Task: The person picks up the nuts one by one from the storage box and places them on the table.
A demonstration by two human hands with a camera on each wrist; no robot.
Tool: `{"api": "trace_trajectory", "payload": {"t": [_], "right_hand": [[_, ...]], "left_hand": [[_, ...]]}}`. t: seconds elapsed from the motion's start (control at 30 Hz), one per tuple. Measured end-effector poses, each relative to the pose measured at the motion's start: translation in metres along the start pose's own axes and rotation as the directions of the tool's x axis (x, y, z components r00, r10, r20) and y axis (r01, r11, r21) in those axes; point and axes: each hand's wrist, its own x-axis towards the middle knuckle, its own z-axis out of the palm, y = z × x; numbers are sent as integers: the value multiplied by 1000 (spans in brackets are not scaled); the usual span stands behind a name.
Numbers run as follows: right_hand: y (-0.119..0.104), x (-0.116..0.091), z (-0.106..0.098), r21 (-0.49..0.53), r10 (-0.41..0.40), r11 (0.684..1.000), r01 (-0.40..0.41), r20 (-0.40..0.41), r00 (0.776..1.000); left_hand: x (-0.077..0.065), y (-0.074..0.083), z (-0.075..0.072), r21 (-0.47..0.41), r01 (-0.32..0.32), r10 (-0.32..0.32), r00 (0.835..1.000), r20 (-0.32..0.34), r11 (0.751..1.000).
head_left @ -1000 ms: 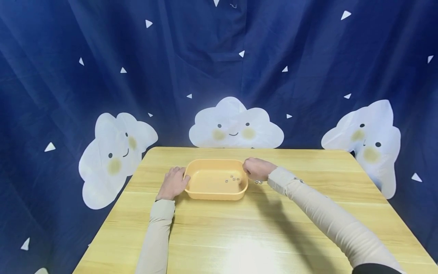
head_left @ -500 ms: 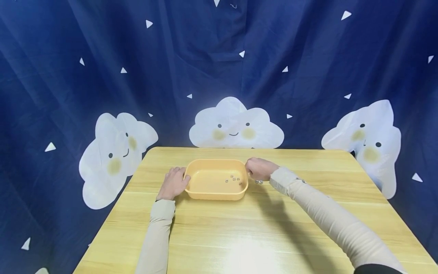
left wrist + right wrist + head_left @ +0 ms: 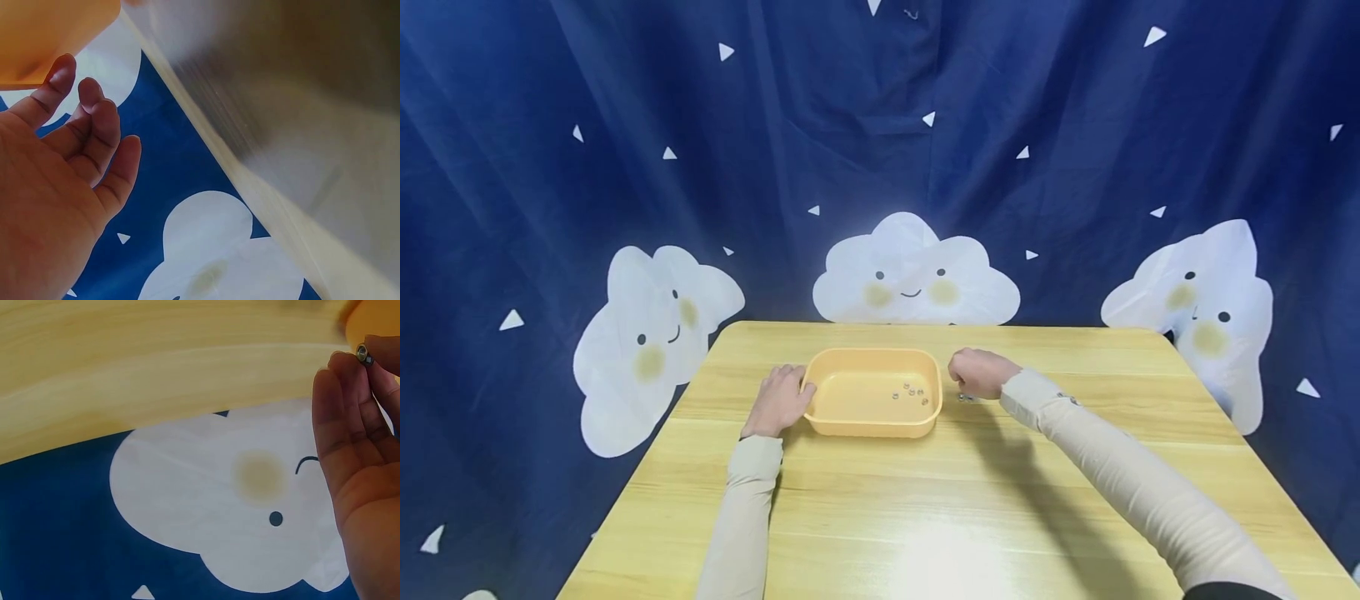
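Observation:
An orange-yellow plastic basin (image 3: 872,429) sits on the wooden table in the head view. Several small silvery nuts (image 3: 921,392) lie in its right half. My left hand (image 3: 777,400) holds the basin's left rim, thumb over the edge; in the left wrist view its fingers (image 3: 103,131) are bent and one fingertip meets the basin wall. Just right of the basin hovers my right hand (image 3: 981,372). In the right wrist view, its thumb and fingers pinch a small metal nut (image 3: 363,354). A couple more nuts (image 3: 962,397) show on the table below that hand, partly hidden.
The pale wooden table (image 3: 865,508) extends forward and to both sides of the basin. Behind it hangs a dark blue curtain (image 3: 880,133) with white clouds and triangles. My right forearm (image 3: 1135,475) crosses the table's right side and casts a shadow.
My right hand has moved from the basin's right rim a little further right. A nut blurred near the basin's right wall now lies still. My left hand and the basin stay put.

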Motion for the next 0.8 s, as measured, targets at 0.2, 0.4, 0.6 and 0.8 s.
{"api": "trace_trajectory", "payload": {"t": [0.2,0.4,0.6,0.8], "right_hand": [[6,-7,7,-5,48,999,-48,0,999],[12,-13,15,-20,56,998,-56,-12,998],[15,-17,21,-9,63,998,-63,-22,998],[19,-18,30,-29,70,997,-71,-19,997]], "left_hand": [[-1,-1,0,-3,4,-4,1000,-2,1000],[-1,-1,-1,-11,7,-7,1000,1,1000],[-1,-1,-1,-22,4,-4,1000,-4,1000],[1,-3,1,-25,-7,7,1000,-16,1000]]}}
